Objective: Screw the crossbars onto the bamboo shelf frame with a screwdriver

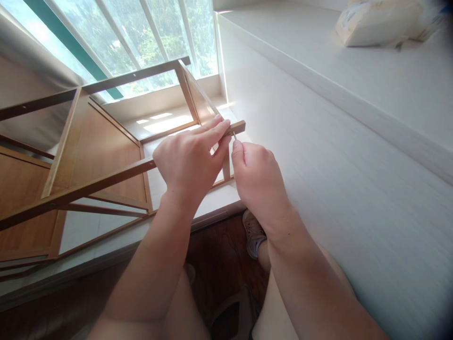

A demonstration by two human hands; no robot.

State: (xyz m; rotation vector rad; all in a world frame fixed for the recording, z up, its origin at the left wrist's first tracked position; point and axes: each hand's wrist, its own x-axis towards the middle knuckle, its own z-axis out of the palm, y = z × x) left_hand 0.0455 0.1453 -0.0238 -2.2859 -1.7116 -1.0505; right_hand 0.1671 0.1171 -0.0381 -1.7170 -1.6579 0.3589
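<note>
You are leaning over a wooden frame [101, 139], both forearms coming up from the lower edge and converging at its right-hand end. Your left hand [191, 156] is lying over the near rail [88, 191] with its back turned up and its wrist bent toward the rail's tip; its fingers are closing round the wood, with the forefinger stretching along the top and the thumb tucking in below. Your right hand [258, 174] is sitting just beside it, lower and to the right, curling into a loose fist. Its fingers are clamping a thin metal rod [234, 135], the thumb pressing on it from above. The rod is pointing up at the side of the rail close to its end; whether the two are touching is too small to tell. The frame is standing slanted across a white ledge [208, 204], its far rail [134, 75] crossing in front of the window [159, 38]. A white panel [329, 156] is rising to the right of your right hand.
</note>
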